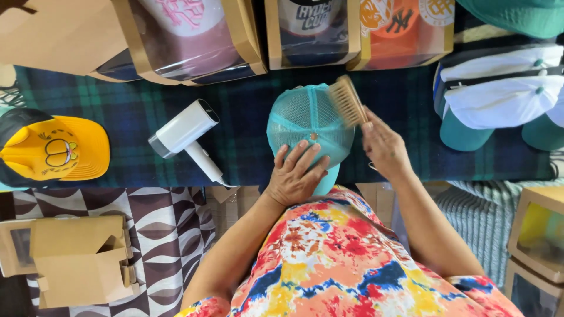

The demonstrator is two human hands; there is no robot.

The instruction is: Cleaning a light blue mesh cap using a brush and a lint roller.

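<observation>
Both hands work one teal mesh-backed cap [309, 126] on the plaid tabletop [135, 111]: left hand [295, 175] spread flat on its crown, right hand [383, 147] pinching a wooden bristle brush [347, 101] angled against its right side.

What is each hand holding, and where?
Right hand grips the wooden brush by its lower end; left hand presses on the teal mesh cap.

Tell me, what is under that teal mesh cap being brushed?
The teal mesh cap sits on a dark green and blue plaid cloth. The left hand rests on it and the right hand holds a wooden brush against it. Anything inside stays hidden.
</observation>
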